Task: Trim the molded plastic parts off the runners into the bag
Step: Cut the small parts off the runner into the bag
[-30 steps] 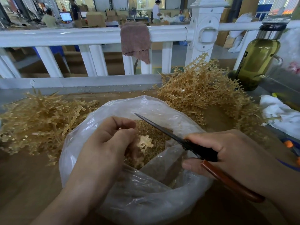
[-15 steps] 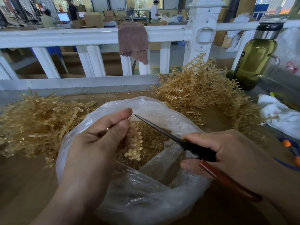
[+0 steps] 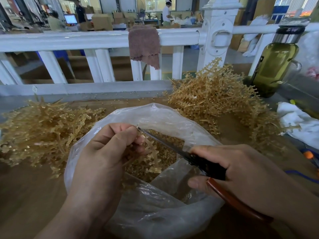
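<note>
Pinches a tan runner (image 3: 152, 158) in curled fingers (image 3: 120, 134) of the left hand (image 3: 103, 156) above the open clear plastic bag (image 3: 155, 214) on the bench (image 3: 31, 195), with cut parts (image 3: 166, 144) heaped inside. Grips red-handled scissors (image 3: 208, 167) in the right hand (image 3: 245, 175), with fingers (image 3: 214, 152) wrapped round the handles, blade tip against the runner beside the left fingertips.

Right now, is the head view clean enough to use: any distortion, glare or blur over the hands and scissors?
Head view: wide-angle bend curves the white railing; far windows are blown out; the plastic bag shows soft sheen, no harsh glare; left hand on the runner, right hand and scissors read sharp enough; lower corners go soft.
</note>
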`<control>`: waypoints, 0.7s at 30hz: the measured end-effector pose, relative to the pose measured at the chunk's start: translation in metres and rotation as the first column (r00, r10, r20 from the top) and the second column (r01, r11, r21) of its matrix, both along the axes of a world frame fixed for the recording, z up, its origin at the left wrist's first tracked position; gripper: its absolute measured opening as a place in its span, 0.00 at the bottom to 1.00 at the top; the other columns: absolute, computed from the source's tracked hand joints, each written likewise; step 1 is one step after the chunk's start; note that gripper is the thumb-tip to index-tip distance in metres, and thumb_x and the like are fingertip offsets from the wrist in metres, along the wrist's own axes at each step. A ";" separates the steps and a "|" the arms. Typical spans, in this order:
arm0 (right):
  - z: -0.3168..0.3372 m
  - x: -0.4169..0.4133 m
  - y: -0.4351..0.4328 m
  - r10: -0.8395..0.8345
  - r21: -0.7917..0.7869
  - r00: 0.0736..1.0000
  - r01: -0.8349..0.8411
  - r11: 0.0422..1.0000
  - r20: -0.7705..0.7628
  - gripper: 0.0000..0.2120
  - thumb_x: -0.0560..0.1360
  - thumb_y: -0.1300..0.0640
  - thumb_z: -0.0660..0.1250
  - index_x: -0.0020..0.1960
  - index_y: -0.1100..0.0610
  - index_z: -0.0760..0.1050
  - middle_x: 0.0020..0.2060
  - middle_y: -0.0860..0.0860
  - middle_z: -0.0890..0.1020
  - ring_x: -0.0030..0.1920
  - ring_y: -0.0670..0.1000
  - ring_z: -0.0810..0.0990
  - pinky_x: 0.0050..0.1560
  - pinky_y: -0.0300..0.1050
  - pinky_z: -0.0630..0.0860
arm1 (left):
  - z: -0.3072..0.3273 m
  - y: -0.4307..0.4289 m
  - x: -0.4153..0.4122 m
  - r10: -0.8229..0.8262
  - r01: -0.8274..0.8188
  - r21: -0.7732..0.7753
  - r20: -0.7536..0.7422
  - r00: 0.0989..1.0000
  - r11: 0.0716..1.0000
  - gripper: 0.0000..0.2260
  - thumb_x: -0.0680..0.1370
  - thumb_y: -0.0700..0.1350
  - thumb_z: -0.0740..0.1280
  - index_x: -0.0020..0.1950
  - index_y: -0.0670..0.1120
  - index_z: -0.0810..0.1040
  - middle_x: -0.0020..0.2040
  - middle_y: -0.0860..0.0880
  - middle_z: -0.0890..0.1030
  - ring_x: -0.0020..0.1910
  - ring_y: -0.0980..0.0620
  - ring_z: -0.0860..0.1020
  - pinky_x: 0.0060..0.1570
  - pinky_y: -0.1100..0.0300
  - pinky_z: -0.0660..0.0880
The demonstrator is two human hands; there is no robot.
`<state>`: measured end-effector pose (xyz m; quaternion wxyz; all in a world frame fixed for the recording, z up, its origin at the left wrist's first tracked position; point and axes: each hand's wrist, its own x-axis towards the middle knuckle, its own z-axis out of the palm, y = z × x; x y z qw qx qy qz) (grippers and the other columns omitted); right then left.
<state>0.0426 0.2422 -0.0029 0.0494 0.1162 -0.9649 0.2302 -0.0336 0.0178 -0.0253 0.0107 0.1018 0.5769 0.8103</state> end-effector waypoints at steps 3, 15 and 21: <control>0.001 0.001 -0.002 -0.012 0.000 1.000 0.012 1.000 -0.003 0.26 0.69 0.27 0.59 0.53 0.46 0.75 0.39 0.42 0.81 0.40 0.42 0.79 0.42 0.41 0.74 | 0.001 0.001 0.001 0.006 -0.006 0.001 -0.022 1.000 1.000 0.06 0.74 0.44 0.73 0.36 0.50 0.81 0.37 0.47 0.80 0.36 0.52 0.78 0.37 0.62 0.79; 0.003 0.003 -0.006 -0.048 -0.012 0.999 0.048 0.999 0.016 0.32 0.67 0.25 0.57 0.57 0.47 0.75 0.44 0.43 0.83 0.43 0.43 0.81 0.42 0.44 0.76 | 0.000 0.000 0.001 0.018 -0.023 -0.044 -0.110 0.994 0.999 0.06 0.74 0.44 0.72 0.37 0.51 0.82 0.38 0.47 0.82 0.37 0.53 0.80 0.39 0.64 0.79; 0.003 0.003 -0.007 -0.036 -0.043 0.999 0.037 0.998 0.024 0.31 0.67 0.23 0.57 0.57 0.45 0.75 0.44 0.43 0.83 0.43 0.42 0.80 0.43 0.43 0.74 | -0.002 0.000 0.001 0.063 -0.075 -0.080 -0.138 0.988 0.994 0.06 0.75 0.47 0.69 0.38 0.51 0.82 0.38 0.48 0.82 0.37 0.53 0.80 0.40 0.63 0.79</control>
